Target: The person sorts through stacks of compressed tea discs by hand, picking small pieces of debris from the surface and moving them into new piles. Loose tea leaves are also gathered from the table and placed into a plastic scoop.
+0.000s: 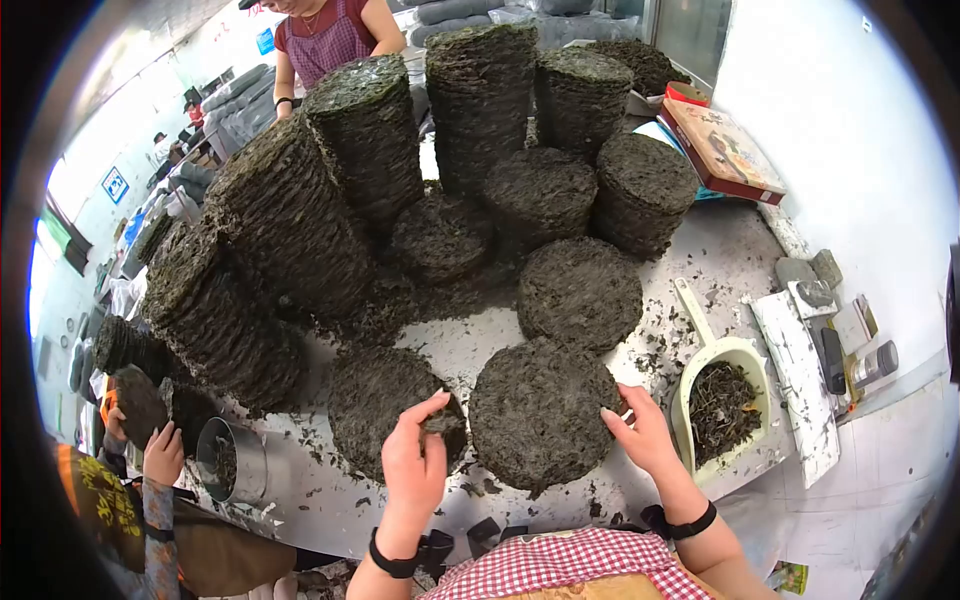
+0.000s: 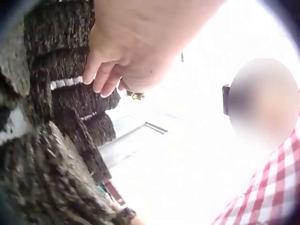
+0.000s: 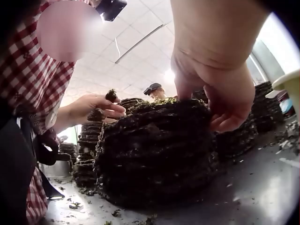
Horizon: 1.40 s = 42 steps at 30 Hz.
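Note:
On the table before me stands a round stack of dark dried seaweed sheets. My right hand holds its right edge, thumb at the top rim and the other fingers curled down the side in the right wrist view. My left hand is raised over a second, lower round of seaweed on the left. Between its thumb and fingers it pinches a small torn seaweed scrap, which also shows in the right wrist view as a ragged dark tuft.
Tall seaweed columns ring the back and left. A cream dustpan with scraps stands right, near a white board and a box. A metal can sits left, beside another person's hands. Crumbs litter the table.

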{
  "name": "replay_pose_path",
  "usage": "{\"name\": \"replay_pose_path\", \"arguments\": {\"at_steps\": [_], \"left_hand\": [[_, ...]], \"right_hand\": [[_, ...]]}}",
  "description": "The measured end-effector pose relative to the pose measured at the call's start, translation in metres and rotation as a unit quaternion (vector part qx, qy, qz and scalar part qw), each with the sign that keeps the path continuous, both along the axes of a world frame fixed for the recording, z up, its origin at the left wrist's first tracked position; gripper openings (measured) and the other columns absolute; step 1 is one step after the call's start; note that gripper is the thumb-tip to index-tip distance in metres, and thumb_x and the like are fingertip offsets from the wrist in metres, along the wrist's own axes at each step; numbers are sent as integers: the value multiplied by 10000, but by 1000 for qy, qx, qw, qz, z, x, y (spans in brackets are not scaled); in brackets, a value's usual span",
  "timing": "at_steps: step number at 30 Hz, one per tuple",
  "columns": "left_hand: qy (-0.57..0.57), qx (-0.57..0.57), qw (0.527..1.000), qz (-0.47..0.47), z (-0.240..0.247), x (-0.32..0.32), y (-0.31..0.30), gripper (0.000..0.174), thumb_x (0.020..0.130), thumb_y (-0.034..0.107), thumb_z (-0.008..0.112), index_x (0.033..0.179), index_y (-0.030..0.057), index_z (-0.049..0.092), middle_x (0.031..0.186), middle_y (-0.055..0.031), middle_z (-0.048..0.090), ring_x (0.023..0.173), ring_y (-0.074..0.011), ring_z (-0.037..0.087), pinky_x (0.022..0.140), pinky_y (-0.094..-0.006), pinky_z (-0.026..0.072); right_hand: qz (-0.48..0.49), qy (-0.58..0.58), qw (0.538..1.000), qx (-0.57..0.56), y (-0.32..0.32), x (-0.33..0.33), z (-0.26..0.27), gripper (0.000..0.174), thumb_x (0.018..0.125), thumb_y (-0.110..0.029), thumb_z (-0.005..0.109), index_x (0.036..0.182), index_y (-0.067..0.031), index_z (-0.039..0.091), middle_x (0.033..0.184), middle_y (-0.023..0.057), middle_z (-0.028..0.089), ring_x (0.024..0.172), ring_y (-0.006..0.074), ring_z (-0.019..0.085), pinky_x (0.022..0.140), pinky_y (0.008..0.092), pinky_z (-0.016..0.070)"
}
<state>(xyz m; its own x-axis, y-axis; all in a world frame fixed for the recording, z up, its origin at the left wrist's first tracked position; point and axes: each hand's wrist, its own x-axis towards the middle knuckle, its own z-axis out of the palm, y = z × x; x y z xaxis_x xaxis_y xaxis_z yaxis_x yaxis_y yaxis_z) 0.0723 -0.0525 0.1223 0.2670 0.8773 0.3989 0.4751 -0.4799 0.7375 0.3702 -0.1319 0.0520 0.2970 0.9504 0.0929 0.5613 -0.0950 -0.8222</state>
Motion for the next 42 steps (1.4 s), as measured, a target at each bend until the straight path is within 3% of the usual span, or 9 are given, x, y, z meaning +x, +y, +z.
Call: {"name": "replay_pose_path", "arguments": {"at_steps": [4, 7, 15, 19, 25, 28, 30, 37, 42], "left_hand": [[162, 45, 983, -72, -23, 10, -8, 382, 809, -38, 593, 1187, 15, 585, 1203, -166, 621, 1104, -349, 598, 946, -372, 495], [317, -35, 935, -156, -36, 46, -23, 773, 830, 358, 663, 1457, 59, 325, 1502, -257, 280, 1419, -426, 208, 1131, -594, 181], [361, -23, 909, -206, -36, 65, -22, 784, 795, 332, 681, 1458, 96, 335, 1517, -244, 243, 1430, -425, 183, 1086, -683, 158], [98, 25, 992, -70, -4, 44, -2, 477, 799, 159, 652, 1251, 40, 557, 1161, -191, 632, 1013, -337, 635, 850, -432, 520], [-150, -85, 971, 168, -12, -77, 33, 176, 918, 129, 572, 862, -34, 610, 762, -41, 634, 733, -72, 499, 640, -274, 432], [5, -261, 942, 213, -30, -138, 29, 232, 904, 187, 623, 798, -17, 596, 737, -67, 624, 689, -135, 543, 649, -314, 454], [349, 37, 871, 343, -41, -132, 15, 291, 857, 260, 691, 738, 21, 574, 753, -106, 609, 694, -254, 568, 657, -390, 463], [276, -4, 934, -228, -16, 8, -31, 820, 713, 321, 777, 1417, 101, 419, 1514, -116, 338, 1428, -283, 274, 1140, -588, 191], [1, 41, 994, -98, -28, -4, -13, 562, 707, -44, 640, 1258, 44, 576, 1290, -101, 600, 1197, -256, 573, 1031, -389, 442]], "right_hand": [[-1, -12, 1000, 5, 1, -3, 10, 406, 860, -168, 647, 1199, 42, 569, 1012, 127, 565, 822, 205, 564, 702, 302, 482], [23, 58, 994, 84, 1, -3, 6, 384, 866, -92, 584, 1228, 33, 555, 1069, 109, 578, 875, 179, 557, 780, 289, 459], [73, 293, 952, -46, 0, -1, 2, 517, 802, 42, 535, 1314, -5, 479, 1160, 86, 597, 1083, 145, 559, 939, 286, 437], [31, 90, 994, -54, 2, -9, 24, 454, 794, -131, 701, 1222, -55, 569, 999, 39, 640, 794, 93, 558, 724, 253, 467], [33, 144, 988, -40, 0, -9, 19, 399, 816, -197, 707, 1180, -75, 598, 868, -10, 591, 713, 59, 492, 659, 228, 429], [41, 197, 979, -43, -1, -6, 16, 367, 830, -162, 682, 1174, -66, 597, 912, -21, 581, 767, 68, 487, 707, 226, 423], [42, 148, 988, -13, -1, -9, 26, 358, 830, -126, 678, 1169, -49, 593, 967, -7, 599, 844, 79, 516, 760, 240, 432], [61, 218, 974, -1, 14, -19, 52, 328, 890, -96, 600, 1204, -5, 571, 1099, 0, 567, 930, 77, 510, 820, 203, 409], [72, 371, 925, 22, 12, -21, 57, 434, 910, -162, 587, 1322, -61, 498, 1084, 47, 594, 918, 101, 556, 768, 253, 434]]}}
